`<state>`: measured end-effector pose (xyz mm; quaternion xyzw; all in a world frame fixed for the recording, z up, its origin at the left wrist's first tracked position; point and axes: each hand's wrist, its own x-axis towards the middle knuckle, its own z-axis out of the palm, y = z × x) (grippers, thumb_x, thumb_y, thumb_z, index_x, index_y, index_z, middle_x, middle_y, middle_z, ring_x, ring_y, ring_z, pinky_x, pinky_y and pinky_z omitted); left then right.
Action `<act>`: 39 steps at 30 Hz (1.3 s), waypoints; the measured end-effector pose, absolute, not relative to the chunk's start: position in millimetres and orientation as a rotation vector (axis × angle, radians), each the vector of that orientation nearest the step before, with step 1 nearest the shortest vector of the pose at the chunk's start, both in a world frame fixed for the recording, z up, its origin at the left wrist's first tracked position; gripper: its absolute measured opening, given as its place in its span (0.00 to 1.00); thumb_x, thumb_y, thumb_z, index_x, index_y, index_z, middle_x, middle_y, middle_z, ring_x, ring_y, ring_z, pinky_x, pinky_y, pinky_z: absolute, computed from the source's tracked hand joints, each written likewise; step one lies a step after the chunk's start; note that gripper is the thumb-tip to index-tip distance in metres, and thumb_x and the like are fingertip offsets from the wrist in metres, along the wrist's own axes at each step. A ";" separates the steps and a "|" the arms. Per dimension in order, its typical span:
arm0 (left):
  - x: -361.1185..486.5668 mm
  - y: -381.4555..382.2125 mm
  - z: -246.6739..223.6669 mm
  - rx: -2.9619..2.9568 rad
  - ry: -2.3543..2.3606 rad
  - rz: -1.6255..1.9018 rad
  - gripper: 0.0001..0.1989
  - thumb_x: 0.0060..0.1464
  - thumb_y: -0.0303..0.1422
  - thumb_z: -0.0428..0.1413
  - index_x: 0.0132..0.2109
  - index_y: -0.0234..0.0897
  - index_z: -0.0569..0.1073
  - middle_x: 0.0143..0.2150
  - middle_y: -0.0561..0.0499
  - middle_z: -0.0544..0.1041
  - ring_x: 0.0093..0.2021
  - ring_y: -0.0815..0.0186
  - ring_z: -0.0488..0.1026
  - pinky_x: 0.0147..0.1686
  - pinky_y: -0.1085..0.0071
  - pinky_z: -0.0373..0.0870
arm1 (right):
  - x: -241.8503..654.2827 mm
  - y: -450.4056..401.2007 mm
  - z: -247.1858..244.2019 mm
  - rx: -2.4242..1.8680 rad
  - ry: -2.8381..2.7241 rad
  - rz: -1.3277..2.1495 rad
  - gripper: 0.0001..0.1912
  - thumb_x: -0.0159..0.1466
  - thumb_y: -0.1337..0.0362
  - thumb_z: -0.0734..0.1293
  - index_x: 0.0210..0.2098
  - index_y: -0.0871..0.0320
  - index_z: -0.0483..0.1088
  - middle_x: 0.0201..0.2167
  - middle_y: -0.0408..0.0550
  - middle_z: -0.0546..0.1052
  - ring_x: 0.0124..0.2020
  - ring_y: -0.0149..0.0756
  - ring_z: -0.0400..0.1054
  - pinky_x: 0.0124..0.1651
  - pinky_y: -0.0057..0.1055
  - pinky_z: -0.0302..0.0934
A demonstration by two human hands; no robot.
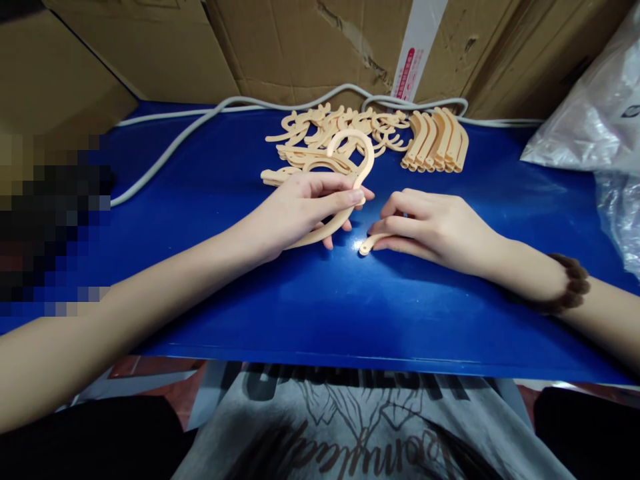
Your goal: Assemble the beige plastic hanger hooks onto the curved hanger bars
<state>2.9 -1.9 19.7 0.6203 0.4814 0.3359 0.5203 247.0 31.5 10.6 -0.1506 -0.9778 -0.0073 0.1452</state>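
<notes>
Between the thumb and fingers of my left hand point(315, 203) is a beige plastic hanger hook point(369, 157), its curved end pointing up. A curved hanger arm point(327, 229) runs from the hook's lower end back under that palm, partly hidden by the fingers. To the right, my right hand point(437, 223) closes its fingers on another curved beige hanger arm point(370, 245). Only the rounded end of this piece, with a small hole, sticks out at the left; the rest is covered by the hand. The two hands are a short gap apart, low over the blue table point(310, 300).
Behind my hands lies a loose pile of beige hooks point(345, 120), with hanger arms point(310, 157) in front. Further right are neatly nested curved arms point(440, 140). A white cable point(175, 143) runs along cardboard boxes point(300, 47). Clear plastic bags point(585, 120) lie at right.
</notes>
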 end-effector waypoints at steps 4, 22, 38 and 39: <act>2.5 -1.4 18.4 1.475 1.128 0.793 0.13 0.64 0.38 0.60 0.48 0.34 0.81 0.31 0.50 0.78 0.33 0.66 0.80 0.22 0.80 0.74 | 244.6 29.5 9.8 -0.461 -2.809 -0.159 0.23 0.79 0.53 0.54 0.44 0.59 0.75 0.41 0.53 0.78 0.41 0.39 0.71 0.42 0.33 0.63; 6.3 -4.6 17.3 1.561 1.011 0.793 0.14 0.58 0.41 0.66 0.45 0.36 0.80 0.39 0.49 0.81 0.33 0.68 0.78 0.24 0.77 0.74 | 247.0 23.1 6.8 -0.624 -2.791 -0.389 0.24 0.80 0.55 0.48 0.46 0.56 0.72 0.17 0.40 0.68 0.16 0.32 0.55 0.22 0.32 0.39; 5.8 -2.5 18.8 1.551 1.059 0.845 0.11 0.63 0.38 0.62 0.42 0.33 0.81 0.32 0.50 0.79 0.29 0.70 0.77 0.22 0.81 0.72 | 244.7 19.6 10.7 -0.590 -2.776 -0.428 0.27 0.80 0.52 0.50 0.41 0.59 0.74 0.24 0.45 0.76 0.23 0.33 0.68 0.25 0.33 0.47; 5.9 -2.7 20.1 1.531 1.069 0.838 0.11 0.65 0.37 0.60 0.43 0.33 0.82 0.31 0.50 0.79 0.29 0.70 0.77 0.21 0.81 0.72 | 244.6 19.6 10.9 -0.614 -2.788 -0.432 0.28 0.80 0.51 0.50 0.41 0.59 0.75 0.26 0.46 0.77 0.24 0.33 0.69 0.26 0.33 0.48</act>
